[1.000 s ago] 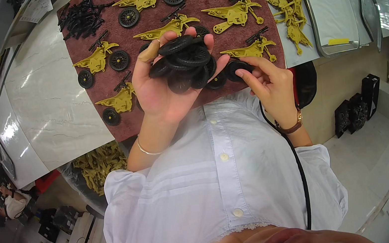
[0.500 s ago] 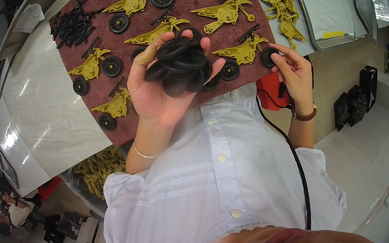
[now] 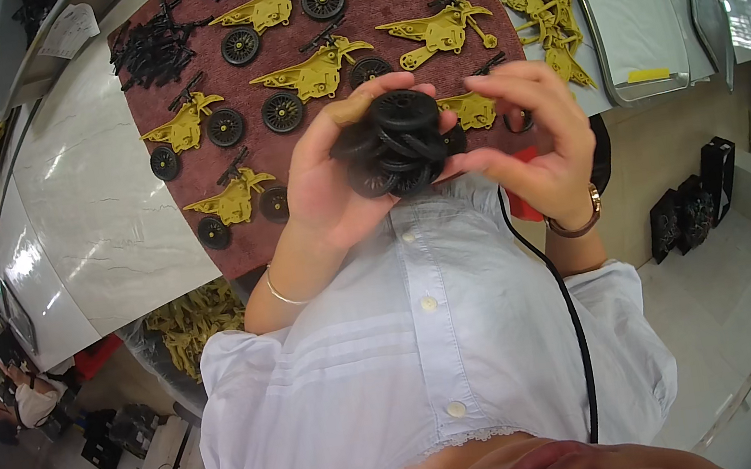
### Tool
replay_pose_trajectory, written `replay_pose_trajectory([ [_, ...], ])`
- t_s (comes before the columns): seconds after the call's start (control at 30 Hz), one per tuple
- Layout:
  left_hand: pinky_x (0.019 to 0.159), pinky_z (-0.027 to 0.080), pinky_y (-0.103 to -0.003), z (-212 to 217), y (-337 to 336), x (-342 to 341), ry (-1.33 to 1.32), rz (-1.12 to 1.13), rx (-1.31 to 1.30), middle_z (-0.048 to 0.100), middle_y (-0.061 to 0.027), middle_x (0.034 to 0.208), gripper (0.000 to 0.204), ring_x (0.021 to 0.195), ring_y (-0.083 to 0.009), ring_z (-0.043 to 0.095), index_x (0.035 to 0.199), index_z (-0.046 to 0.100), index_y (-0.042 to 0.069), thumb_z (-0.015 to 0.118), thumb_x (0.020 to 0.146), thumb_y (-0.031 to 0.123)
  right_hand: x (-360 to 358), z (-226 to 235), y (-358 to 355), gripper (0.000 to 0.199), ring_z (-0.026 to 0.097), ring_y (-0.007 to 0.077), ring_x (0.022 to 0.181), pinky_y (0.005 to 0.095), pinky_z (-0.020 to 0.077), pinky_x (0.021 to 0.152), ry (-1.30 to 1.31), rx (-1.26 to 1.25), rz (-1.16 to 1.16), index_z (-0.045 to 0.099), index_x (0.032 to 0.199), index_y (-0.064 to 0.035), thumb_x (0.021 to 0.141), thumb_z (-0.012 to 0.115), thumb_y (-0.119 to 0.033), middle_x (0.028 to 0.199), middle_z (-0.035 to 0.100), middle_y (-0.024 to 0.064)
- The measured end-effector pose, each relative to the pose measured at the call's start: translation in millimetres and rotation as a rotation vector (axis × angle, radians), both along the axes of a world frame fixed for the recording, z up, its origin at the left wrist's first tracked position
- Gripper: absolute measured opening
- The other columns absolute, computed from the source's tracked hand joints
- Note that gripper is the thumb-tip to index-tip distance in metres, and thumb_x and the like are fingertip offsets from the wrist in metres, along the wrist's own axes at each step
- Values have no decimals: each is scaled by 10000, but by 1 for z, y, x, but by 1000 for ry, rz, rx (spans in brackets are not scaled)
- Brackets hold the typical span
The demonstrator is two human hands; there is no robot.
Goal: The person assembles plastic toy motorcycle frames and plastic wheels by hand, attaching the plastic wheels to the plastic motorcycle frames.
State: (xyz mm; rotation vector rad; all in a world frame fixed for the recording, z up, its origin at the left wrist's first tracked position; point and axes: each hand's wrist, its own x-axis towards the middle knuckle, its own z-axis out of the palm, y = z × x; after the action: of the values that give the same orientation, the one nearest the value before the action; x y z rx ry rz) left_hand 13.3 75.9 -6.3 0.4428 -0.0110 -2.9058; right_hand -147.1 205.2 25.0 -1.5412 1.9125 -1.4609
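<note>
A stack of black spoked toy wheels (image 3: 402, 138) rests in my left hand (image 3: 326, 193), its fingers curled round them. My right hand (image 3: 551, 140) is beside the stack on the right, fingers and thumb spread with nothing seen between them; its thumb tip is close to the wheels, and I cannot tell if it touches. Behind my right fingers lies a yellow toy motorcycle body (image 3: 474, 111), partly hidden, with a wheel (image 3: 519, 121) at its right end. Other yellow bodies (image 3: 264, 6) with black handlebars lie on a dark red cloth (image 3: 247, 251), several with wheels beside them.
A heap of small black parts (image 3: 156, 49) is at the cloth's far left. Piled yellow bodies (image 3: 544, 0) lie right of the cloth, beside a metal-rimmed tray (image 3: 650, 89). More yellow parts (image 3: 200, 329) sit below the table edge. Another person (image 3: 36, 402) is far left.
My right hand has left the wheel at the right-hand motorcycle body and moved left toward the stack, its fingers opening. My left hand has shifted right and slightly down with the wheels.
</note>
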Motion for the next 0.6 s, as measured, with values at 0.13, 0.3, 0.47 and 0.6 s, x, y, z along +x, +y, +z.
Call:
replay_pose_trajectory([
  [0.13,912,512,-425,1,1,1,16,-10,-14,589,-154,1172,422,1100,-294,586,1290,471,8,423,967,274,0,0,-23,442,617,202,830,267,481,649,121,-31,197,676,1051,-37,648,828,-139,933,649,68],
  [0.3,919,519,-460,7,1,3,-121,-2,-100,585,-158,1177,405,1075,-287,602,1283,475,19,453,962,264,-11,5,-29,298,641,214,763,276,498,626,-11,14,298,700,956,-1,684,790,-84,896,683,81],
  [0.47,937,495,-581,4,0,9,-23,-89,-79,579,-162,1179,396,1115,-317,590,1260,488,31,514,942,265,-26,-6,-28,275,636,183,771,261,495,654,-188,22,416,693,981,22,726,766,-52,900,684,91],
  [0.6,915,503,-590,-5,-3,13,20,-102,6,582,-158,1165,367,1111,-340,592,1240,499,30,505,942,246,-20,-7,-30,197,604,103,751,218,464,649,-457,-70,119,678,994,36,826,714,-61,881,686,54],
])
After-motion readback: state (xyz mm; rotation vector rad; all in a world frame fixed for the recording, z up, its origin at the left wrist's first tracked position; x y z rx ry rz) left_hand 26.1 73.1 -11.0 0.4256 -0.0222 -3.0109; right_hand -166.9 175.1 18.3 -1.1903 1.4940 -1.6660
